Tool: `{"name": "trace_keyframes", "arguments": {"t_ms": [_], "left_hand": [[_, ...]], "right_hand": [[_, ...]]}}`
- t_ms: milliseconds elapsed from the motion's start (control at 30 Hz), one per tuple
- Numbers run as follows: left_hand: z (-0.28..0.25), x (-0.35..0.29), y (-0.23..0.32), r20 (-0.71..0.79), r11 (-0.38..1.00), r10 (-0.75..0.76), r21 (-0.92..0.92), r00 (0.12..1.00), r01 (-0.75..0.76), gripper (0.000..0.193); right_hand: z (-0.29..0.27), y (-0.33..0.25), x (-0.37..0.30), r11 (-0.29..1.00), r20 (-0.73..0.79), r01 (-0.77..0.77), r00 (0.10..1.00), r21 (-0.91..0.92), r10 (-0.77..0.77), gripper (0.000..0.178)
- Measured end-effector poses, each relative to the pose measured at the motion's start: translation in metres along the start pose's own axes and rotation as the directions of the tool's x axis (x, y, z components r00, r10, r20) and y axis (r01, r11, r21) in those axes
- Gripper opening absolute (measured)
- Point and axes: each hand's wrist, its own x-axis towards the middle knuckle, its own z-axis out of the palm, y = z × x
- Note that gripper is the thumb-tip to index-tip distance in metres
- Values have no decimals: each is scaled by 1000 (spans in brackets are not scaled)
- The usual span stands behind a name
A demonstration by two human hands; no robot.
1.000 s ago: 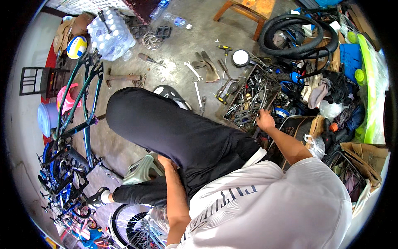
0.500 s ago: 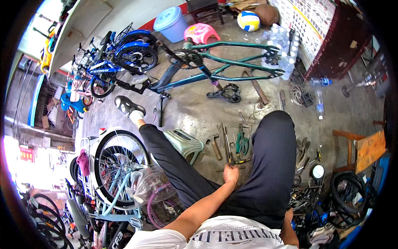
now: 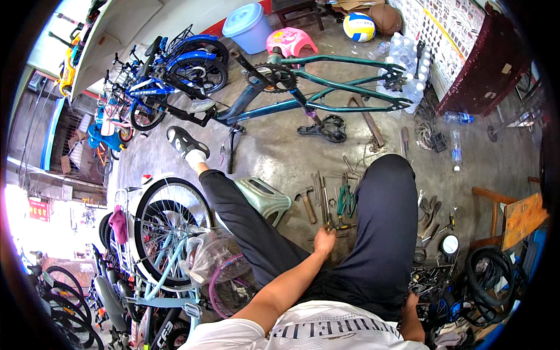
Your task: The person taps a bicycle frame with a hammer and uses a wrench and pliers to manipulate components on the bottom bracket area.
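My left hand (image 3: 324,240) is closed between my knees, at the lower ends of several long thin metal tools (image 3: 322,201) on the floor. What its fingers hold is too small to make out. Around it lie a hammer (image 3: 306,209) with a wooden handle, green-handled pliers (image 3: 346,201) and a yellow-and-black handle (image 3: 346,226). My right hand (image 3: 412,300) hangs beside my right thigh, near a heap of small metal parts (image 3: 434,283); its fingers are mostly hidden.
Ahead lies a green bicycle frame (image 3: 268,107) with a black saddle (image 3: 328,129). A pale green stool (image 3: 265,198) touches my left leg. A light blue bicycle (image 3: 160,265) stands at left. At right are black tires (image 3: 489,274) and a wooden seat (image 3: 524,219); a long-handled hammer (image 3: 370,125) lies ahead.
The whole view has shifted slightly, so things sit a little farther right. My left hand stays closed by the long tools, and my right hand stays beside my thigh.
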Motion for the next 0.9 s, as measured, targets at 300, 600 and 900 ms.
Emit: {"name": "trace_keyframes", "arguments": {"t_ms": [300,600,900], "left_hand": [[-6,123,-135,211,794,28,-598,977,106,55],[-19,23,-18,211,850,-87,-494,974,183,52],[-23,15,-12,203,871,-53,-470,978,145,52]], "right_hand": [[-9,-60,-65,961,116,-94,991,261,66,48],[24,-7,-120,836,-161,268,909,-478,-384,45],[31,-4,-136,806,-17,298,934,-511,-356,43]]}}
